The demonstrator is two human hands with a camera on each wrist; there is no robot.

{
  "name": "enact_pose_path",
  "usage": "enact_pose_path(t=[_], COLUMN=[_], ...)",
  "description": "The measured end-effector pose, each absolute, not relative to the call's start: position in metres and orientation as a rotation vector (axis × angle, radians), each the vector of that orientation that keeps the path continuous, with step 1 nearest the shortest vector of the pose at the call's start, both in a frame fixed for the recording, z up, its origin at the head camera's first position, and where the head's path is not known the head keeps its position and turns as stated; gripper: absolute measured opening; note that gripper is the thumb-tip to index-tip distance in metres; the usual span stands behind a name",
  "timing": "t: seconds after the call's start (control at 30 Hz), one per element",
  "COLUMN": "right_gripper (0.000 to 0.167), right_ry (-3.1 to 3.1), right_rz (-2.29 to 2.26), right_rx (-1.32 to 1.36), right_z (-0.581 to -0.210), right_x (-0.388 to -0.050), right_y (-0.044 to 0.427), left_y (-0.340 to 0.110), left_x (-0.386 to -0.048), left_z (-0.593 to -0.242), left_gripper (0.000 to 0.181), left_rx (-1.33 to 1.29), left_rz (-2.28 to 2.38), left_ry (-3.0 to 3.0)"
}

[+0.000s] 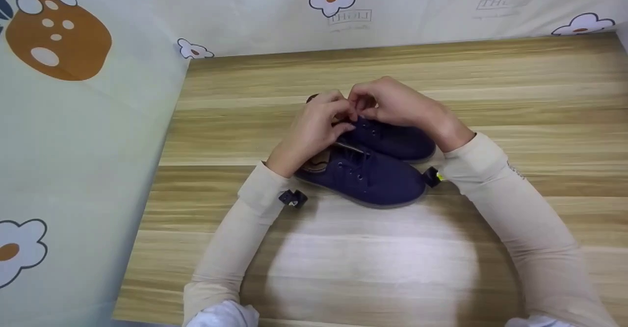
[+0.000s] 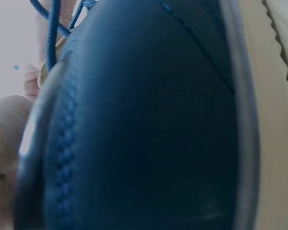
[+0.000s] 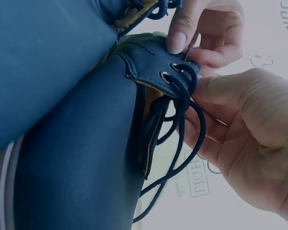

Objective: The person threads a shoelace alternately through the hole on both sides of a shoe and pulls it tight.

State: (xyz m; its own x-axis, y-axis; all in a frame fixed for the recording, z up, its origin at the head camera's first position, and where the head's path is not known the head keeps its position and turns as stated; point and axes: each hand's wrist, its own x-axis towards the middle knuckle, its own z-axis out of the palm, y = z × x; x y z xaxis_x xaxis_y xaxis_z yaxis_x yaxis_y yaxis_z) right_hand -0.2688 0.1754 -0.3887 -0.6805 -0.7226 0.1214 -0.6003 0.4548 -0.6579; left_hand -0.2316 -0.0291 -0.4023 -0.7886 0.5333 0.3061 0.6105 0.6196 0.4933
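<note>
Two navy lace-up shoes lie side by side, a near shoe (image 1: 387, 182) and a far shoe (image 1: 405, 143), toes to the right. Both hands meet at the far shoe's eyelets. My left hand (image 1: 319, 121) grips its eyelet flap (image 3: 151, 69), thumb on the top, in the right wrist view. From the other side, my right hand (image 1: 395, 104) pinches the dark shoelace (image 3: 199, 129) at the flap's edge, though fingers partly hide the contact. Loose lace loops hang beside the flap. A blue shoe surface (image 2: 153, 120) fills most of the left wrist view.
The shoes rest on a wood-grain table (image 1: 225, 136). A pale printed sheet (image 1: 255, 13) rises behind the table and along its left side. Small black devices sit at both cuffs, the right one (image 1: 431, 176) close to the near shoe's toe.
</note>
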Motion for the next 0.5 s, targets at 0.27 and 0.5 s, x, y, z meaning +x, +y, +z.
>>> enact_pose_path(t=[0.27, 0.5], right_gripper=[0.019, 0.013], right_ry=[2.545, 2.593], right_rz=[-1.065, -1.079], right_rx=[-1.107, -1.098], right_z=[-0.387, -0.386], right_x=[-0.266, -0.266], right_y=[0.175, 0.178], left_y=[-0.037, -0.053], left_x=[-0.227, -0.219], left_z=[-0.393, -0.372], left_gripper=[0.013, 0.006], left_rx=[-1.044, -1.059], left_rz=[-1.314, -2.22], left_ry=[-2.571, -2.249])
